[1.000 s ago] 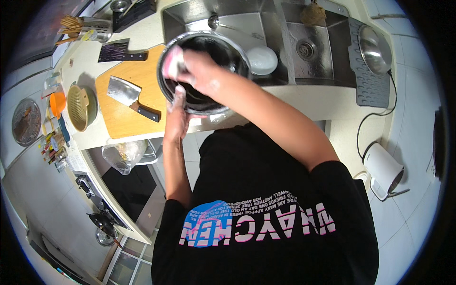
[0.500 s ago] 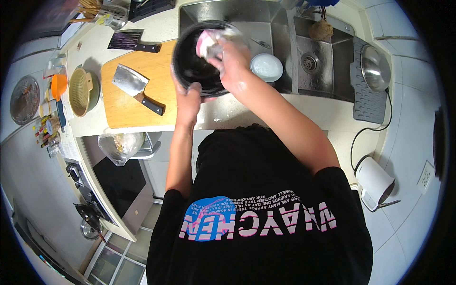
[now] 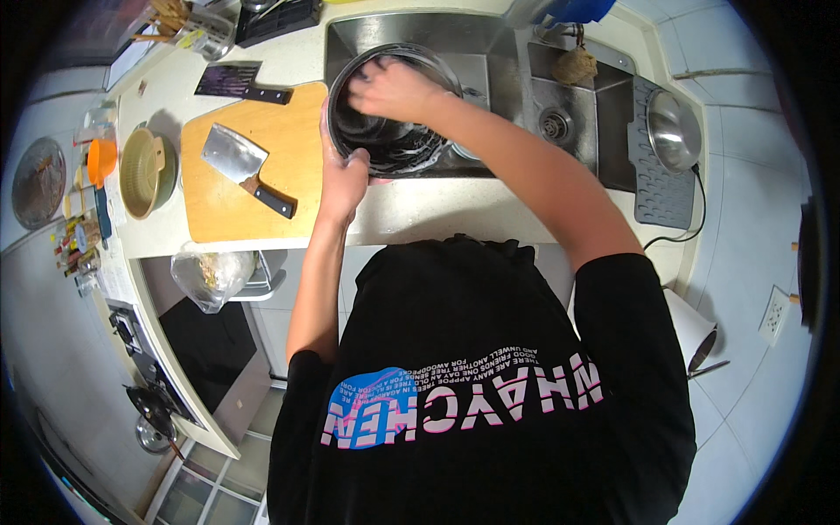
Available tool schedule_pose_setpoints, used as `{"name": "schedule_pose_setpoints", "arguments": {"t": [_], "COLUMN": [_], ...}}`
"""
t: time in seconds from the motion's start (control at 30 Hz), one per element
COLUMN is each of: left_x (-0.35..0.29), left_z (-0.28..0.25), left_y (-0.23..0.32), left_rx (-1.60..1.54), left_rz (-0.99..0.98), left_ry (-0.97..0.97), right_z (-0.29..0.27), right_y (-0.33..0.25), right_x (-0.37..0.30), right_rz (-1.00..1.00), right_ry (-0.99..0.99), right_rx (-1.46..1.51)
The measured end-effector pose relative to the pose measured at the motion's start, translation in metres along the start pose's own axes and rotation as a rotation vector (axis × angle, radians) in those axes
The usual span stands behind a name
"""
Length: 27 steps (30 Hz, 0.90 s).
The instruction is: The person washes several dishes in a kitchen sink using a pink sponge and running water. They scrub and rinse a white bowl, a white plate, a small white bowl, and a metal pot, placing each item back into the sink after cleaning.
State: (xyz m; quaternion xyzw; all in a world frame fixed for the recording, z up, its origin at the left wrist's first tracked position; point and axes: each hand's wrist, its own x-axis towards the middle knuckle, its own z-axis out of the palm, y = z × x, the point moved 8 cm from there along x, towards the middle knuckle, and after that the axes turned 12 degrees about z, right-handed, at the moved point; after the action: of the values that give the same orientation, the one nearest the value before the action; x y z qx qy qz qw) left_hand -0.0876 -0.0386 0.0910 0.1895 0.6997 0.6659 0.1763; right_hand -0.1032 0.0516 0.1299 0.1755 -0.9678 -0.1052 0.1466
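Got a silver steel double-basin sink (image 3: 494, 70) up front, plus a yellow rectangular wooden board (image 3: 289, 157) just left. Holding a round, dark, sudsy metal pot (image 3: 372, 138) over the left basin. Spotted a silver-bladed, black-handled cleaver (image 3: 236, 156) on the board. Honestly can't tell any grip from the blurry right hand (image 3: 385, 90) inside the pot. Clutching its left side with the left hand (image 3: 344, 179).

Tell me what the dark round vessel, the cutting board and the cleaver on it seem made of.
Vessel: probably metal, from its dark sheen; white suds hide the finish in places.
Cutting board: wood or bamboo, judging by its even, matte yellow-tan surface.
Cleaver: steel-looking blade with a grey metallic shine; black handle, possibly plastic or wood.
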Motion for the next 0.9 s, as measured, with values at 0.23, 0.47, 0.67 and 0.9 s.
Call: {"name": "schedule_pose_setpoints", "arguments": {"t": [0.23, 0.47, 0.67, 0.9], "left_x": [-0.013, -0.015, -0.014, 0.018], "left_z": [0.023, 0.018, 0.039, 0.037], "left_y": [-0.02, -0.02, -0.035, -0.007], "left_rx": [-0.287, -0.382, -0.333, -0.26], "left_rz": [-0.247, -0.358, -0.27, -0.14], "left_ry": [0.116, 0.152, 0.149, 0.068], "right_z": [0.048, 0.055, 0.033, 0.041], "right_y": [-0.028, 0.007, -0.03, 0.013], "right_x": [-0.036, -0.016, -0.02, -0.046], "right_rz": [0.458, 0.206, -0.139, 0.117], "right_ry": [-0.766, -0.511, -0.603, -0.814], "right_rx": [0.612, 0.019, 0.268, 0.242]}}
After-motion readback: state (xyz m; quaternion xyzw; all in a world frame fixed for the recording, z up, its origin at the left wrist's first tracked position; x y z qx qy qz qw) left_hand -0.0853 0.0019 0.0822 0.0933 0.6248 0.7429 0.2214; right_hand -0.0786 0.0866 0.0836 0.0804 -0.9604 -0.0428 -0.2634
